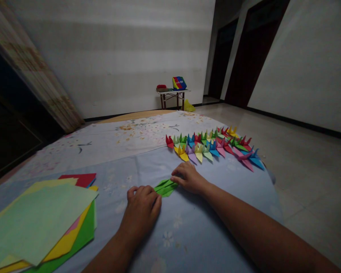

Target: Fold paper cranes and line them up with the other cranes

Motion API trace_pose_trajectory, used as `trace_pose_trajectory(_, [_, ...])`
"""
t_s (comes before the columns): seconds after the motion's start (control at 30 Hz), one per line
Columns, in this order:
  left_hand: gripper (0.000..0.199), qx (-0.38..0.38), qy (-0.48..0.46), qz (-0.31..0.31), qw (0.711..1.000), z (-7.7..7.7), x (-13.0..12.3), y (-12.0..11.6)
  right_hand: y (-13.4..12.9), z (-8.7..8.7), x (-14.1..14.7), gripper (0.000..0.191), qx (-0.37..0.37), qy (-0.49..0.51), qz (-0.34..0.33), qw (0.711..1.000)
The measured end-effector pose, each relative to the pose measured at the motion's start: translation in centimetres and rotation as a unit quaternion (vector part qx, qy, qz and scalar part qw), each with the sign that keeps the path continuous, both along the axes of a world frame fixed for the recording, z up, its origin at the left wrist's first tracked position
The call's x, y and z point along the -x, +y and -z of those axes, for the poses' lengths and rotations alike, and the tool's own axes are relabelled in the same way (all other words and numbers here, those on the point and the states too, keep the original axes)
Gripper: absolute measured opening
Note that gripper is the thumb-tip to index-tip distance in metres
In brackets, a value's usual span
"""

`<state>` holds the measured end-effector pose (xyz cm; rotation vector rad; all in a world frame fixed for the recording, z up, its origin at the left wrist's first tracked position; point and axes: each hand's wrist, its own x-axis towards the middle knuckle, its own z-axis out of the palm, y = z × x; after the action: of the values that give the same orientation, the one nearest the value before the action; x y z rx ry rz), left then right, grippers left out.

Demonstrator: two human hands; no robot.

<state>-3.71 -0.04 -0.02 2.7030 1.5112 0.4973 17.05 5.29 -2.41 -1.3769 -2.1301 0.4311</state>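
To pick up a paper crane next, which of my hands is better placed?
Probably your right hand: it's nearer the paper cranes. Your left hand is farther off, at the left end of the green folded paper, towards the paper stack.

Green folded piece (166,189): paper, matt, creased; loose sheets (45,216): smooth matt paper; cranes (199,153): matt paper, crisp folds; blue tablecloth (204,235): matt cloth, lightly wrinkled; floor (309,170) looks smooth, faintly glossy

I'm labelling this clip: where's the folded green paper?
In the head view, the folded green paper lies near the centre, on the blue cloth between the left hand and right hand, right of the paper stack.
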Motion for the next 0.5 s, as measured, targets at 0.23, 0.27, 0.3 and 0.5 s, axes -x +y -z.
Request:
trace_pose_trajectory(0.23, [0.020, -0.036, -0.079, -0.081, 0.993, 1.2, 0.8, 1.2, -0.2, 0.7, 0.5, 0.018, -0.006, -0.034, -0.025, 0.999])
trace_pose_trajectory(0.27, [0.024, -0.035, -0.084, -0.087, 0.992, 1.5, 0.9, 1.3, -0.2, 0.7, 0.6, 0.018, -0.005, -0.029, -0.028, 0.999])
trace_pose_trajectory(0.3, [0.027, -0.029, -0.088, -0.092, 0.991, 1.7, 0.9, 1.3, -0.2, 0.6, 0.6, 0.018, -0.002, -0.021, -0.031, 0.999])
trace_pose_trajectory(0.5, [0.026, 0.034, -0.126, -0.078, 0.988, 1.8, 0.7, 1.5, -0.5, -0.3, 0.5, 0.011, 0.054, 0.083, -0.045, 0.994])
